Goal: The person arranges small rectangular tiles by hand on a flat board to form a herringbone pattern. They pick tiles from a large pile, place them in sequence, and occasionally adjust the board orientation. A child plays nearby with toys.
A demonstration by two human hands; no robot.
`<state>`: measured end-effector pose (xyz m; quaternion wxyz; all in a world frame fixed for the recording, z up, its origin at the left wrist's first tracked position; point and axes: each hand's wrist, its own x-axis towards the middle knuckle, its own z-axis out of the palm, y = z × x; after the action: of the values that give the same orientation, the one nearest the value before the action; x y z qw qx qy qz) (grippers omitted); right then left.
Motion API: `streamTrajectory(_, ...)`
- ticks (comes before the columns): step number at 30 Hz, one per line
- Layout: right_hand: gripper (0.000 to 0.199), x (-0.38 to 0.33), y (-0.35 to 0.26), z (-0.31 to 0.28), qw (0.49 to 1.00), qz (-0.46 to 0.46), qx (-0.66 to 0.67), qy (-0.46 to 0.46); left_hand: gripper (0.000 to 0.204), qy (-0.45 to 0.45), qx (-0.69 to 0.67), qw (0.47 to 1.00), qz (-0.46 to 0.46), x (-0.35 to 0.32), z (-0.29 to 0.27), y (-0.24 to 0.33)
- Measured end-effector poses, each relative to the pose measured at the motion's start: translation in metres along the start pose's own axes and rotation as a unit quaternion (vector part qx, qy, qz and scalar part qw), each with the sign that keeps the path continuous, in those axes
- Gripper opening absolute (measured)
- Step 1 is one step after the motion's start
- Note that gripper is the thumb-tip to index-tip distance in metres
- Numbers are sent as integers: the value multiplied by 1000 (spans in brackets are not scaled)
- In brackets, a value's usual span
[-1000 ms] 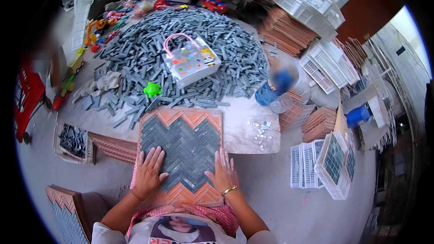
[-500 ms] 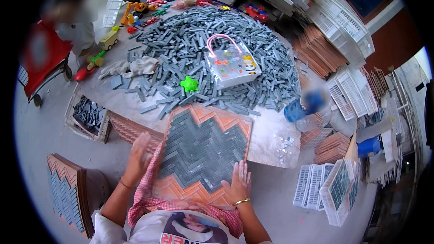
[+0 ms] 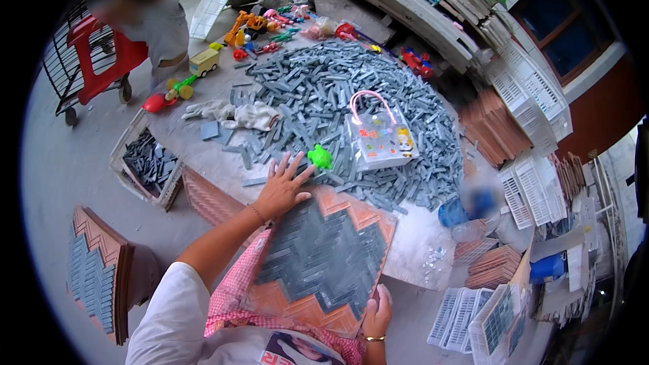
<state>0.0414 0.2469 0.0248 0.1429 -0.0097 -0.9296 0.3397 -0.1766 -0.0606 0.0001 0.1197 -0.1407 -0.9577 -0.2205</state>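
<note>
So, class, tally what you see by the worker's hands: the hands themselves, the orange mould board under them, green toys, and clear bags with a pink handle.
Hands: 2 (left hand, right hand)
Orange mould board: 1
Green toy: 1
Clear bag with a pink handle: 1
Total: 5

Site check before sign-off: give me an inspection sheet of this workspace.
Surface: dusty pale work slab, on a grey floor.
Job's things: terracotta mould tray with a grey herringbone strip pattern; big heap of grey strips.
Clutter: green toy, clear toy bag, white cloth, toy vehicles, crate of strips.
Hands: left hand flat, fingers spread on the tray's far corner; right hand grips its near edge.
Cables: nothing seen.
Surroundings: another person by a red cart; stacked white trays.
</note>
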Motion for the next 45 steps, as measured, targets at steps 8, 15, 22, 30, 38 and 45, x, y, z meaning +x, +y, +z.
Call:
streamTrajectory(8, 34, -15, 16, 0, 1000, 21, 19, 8, 67, -15, 34, 999, -9, 39, 18, -4)
streamTrajectory(15, 31, 11, -10, -15, 998, 42, 46, -16, 66, 147, 67, 977, -142, 83, 8, -62)
streamTrajectory(22, 31, 7, 4, 11, 999, 24, 13, -31, 58, 22, -73, 985, 157, 54, 7, 31)
streamTrajectory(30, 27, 8, 21, -2, 1000, 1, -11, -25, 51, 64, 37, 992, 99, 84, 29, 16)
streamTrajectory(38, 21, 7, 6, 1, 997, 41, -22, -66, 32, 356, -171, 916, -66, 10, -28, -29)
streamTrajectory(45, 20, 14, -11, 4, 993, -19, -21, -111, 36, 339, -262, 688, -585, -163, 109, -130)
